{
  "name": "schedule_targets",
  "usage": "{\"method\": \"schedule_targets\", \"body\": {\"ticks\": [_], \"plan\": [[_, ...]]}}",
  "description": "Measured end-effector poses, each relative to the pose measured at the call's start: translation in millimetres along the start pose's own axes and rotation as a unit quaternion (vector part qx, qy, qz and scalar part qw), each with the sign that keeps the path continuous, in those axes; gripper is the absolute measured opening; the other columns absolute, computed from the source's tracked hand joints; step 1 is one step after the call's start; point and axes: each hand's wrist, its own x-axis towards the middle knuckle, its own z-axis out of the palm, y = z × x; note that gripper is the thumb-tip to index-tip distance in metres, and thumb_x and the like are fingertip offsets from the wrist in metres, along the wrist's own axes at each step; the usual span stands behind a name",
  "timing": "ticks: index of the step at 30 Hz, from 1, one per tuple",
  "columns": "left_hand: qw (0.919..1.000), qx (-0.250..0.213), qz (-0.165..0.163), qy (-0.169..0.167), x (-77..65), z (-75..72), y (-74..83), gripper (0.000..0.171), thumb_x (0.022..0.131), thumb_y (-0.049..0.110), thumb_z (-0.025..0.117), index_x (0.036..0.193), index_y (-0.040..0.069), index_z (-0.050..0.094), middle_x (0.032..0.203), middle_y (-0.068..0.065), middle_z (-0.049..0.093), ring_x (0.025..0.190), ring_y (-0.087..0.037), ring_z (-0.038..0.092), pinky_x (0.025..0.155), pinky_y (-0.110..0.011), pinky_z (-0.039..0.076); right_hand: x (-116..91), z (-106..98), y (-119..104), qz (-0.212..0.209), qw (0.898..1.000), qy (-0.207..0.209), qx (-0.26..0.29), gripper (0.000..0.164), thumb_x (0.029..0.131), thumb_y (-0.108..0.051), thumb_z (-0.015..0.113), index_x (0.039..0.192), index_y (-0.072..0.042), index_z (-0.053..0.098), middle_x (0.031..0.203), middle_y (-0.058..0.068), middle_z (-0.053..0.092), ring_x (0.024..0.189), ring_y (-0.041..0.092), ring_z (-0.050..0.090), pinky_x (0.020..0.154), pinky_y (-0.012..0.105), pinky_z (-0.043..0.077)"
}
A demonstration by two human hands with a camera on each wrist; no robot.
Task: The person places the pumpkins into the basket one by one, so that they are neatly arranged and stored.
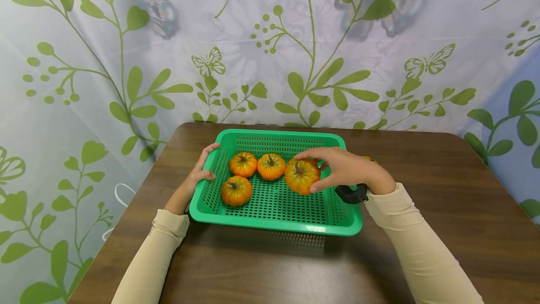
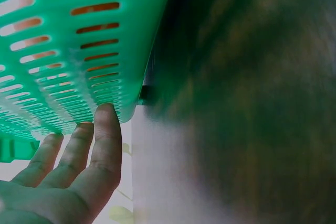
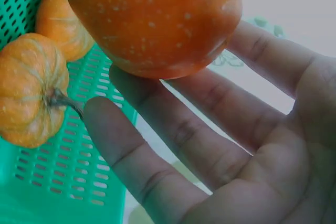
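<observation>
A green plastic basket [image 1: 270, 228] with slotted walls is over the brown table. My left hand [image 1: 199, 170] grips its left rim; in the left wrist view several fingers [image 2: 106, 140] lie against the slotted outer wall. My right hand [image 1: 348, 168] holds a small orange pumpkin [image 1: 302, 176] by its sides over the right part of the basket. The right wrist view shows the held pumpkin [image 3: 157, 24] close up, its underside resting at the fingertips. Inside the basket, toward the left, sit three more pumpkins: one at the back [image 1: 243, 164], one beside it [image 1: 271, 167] and one nearer me [image 1: 236, 191].
Partly hidden behind my right wrist is a small orange-yellow thing [image 1: 369, 159]. The brown table [image 1: 443, 210] stretches out on both sides of the basket. A leaf-patterned cloth [image 1: 253, 60] hangs behind it, and a white cable [image 1: 120, 191] shows past the left edge.
</observation>
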Motion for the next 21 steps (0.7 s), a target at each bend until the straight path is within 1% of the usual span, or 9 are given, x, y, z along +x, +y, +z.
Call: {"method": "schedule_targets", "body": {"ticks": [2,4,5,8,11,12,15,18,21], "plan": [[0.9998,-0.006,0.014,-0.010,0.8,-2.7,-3.8,0.091,0.073,-0.001,0.050,0.161,0.004,0.028,0.165,-0.040,0.015,0.139,-0.012,0.044,0.105,-0.023,0.043,3.5,1.7,-0.7,-0.003,1.000,-0.001,-0.006,0.070,0.091,-0.018,0.088,0.151,0.001,0.057,0.140,0.013,0.065,0.115,0.027,0.065,0.097,0.050,0.057],[0.9994,-0.010,0.027,-0.022,1.2,-5.3,-7.2,0.089,0.074,0.003,0.054,0.160,0.012,0.033,0.165,-0.034,0.019,0.139,-0.012,0.044,0.105,-0.023,0.044,6.8,3.5,-0.9,-0.007,1.000,-0.002,-0.016,0.069,0.091,-0.018,0.088,0.150,0.002,0.058,0.139,0.014,0.065,0.112,0.027,0.065,0.096,0.050,0.057],[0.9985,-0.020,0.040,-0.031,2.0,-9.4,-13.0,0.087,0.076,0.003,0.054,0.160,0.015,0.035,0.165,-0.030,0.022,0.140,-0.014,0.044,0.105,-0.023,0.044,8.6,4.4,-1.1,-0.009,1.000,-0.003,-0.022,0.069,0.091,-0.019,0.088,0.149,0.002,0.059,0.139,0.014,0.065,0.111,0.027,0.065,0.095,0.049,0.057],[0.9982,-0.021,0.044,-0.036,2.4,-11.5,-15.1,0.085,0.076,0.007,0.057,0.157,0.022,0.038,0.163,-0.023,0.028,0.139,-0.014,0.045,0.104,-0.022,0.044,13.8,7.7,-0.7,-0.009,0.999,-0.009,-0.035,0.068,0.091,-0.020,0.088,0.149,0.001,0.059,0.141,0.016,0.064,0.111,0.026,0.063,0.095,0.049,0.056],[0.9989,-0.018,0.034,-0.028,2.0,-9.7,-12.6,0.088,0.075,0.003,0.054,0.160,0.012,0.034,0.165,-0.031,0.022,0.138,-0.014,0.046,0.104,-0.023,0.044,19.5,11.1,-0.7,-0.009,0.999,-0.023,-0.045,0.069,0.092,-0.020,0.087,0.150,0.001,0.058,0.145,0.016,0.062,0.113,0.025,0.062,0.096,0.049,0.055],[0.9996,-0.009,0.020,-0.017,1.2,-5.7,-6.8,0.090,0.073,0.003,0.053,0.160,0.009,0.031,0.164,-0.034,0.019,0.137,-0.013,0.046,0.104,-0.022,0.045,21.3,12.2,-0.7,-0.007,0.998,-0.029,-0.048,0.069,0.092,-0.020,0.087,0.151,0.000,0.058,0.146,0.016,0.062,0.114,0.025,0.061,0.097,0.050,0.055],[1.0000,-0.007,0.001,-0.004,-0.2,-1.9,-1.1,0.092,0.073,-0.003,0.048,0.160,-0.006,0.019,0.166,-0.040,0.013,0.138,-0.013,0.046,0.104,-0.024,0.045,26.6,14.2,-2.0,-0.002,0.998,-0.046,-0.053,0.070,0.092,-0.019,0.087,0.153,0.000,0.057,0.150,0.017,0.060,0.120,0.028,0.060,0.101,0.053,0.052],[0.9999,-0.007,-0.015,0.001,-1.0,0.7,3.3,0.093,0.073,-0.005,0.045,0.160,-0.010,0.013,0.168,-0.039,0.014,0.139,-0.014,0.045,0.104,-0.024,0.045,31.1,15.0,-4.5,0.006,0.997,-0.057,-0.055,0.070,0.092,-0.018,0.086,0.154,-0.001,0.056,0.153,0.018,0.058,0.129,0.033,0.058,0.106,0.055,0.049],[0.9999,-0.004,-0.017,0.000,-0.8,0.4,3.1,0.094,0.073,-0.005,0.045,0.160,-0.011,0.010,0.168,-0.039,0.013,0.140,-0.014,0.044,0.104,-0.024,0.045,35.2,15.4,-7.0,0.012,0.996,-0.068,-0.055,0.071,0.092,-0.016,0.086,0.154,-0.001,0.056,0.155,0.018,0.056,0.135,0.035,0.056,0.109,0.055,0.048]]}}
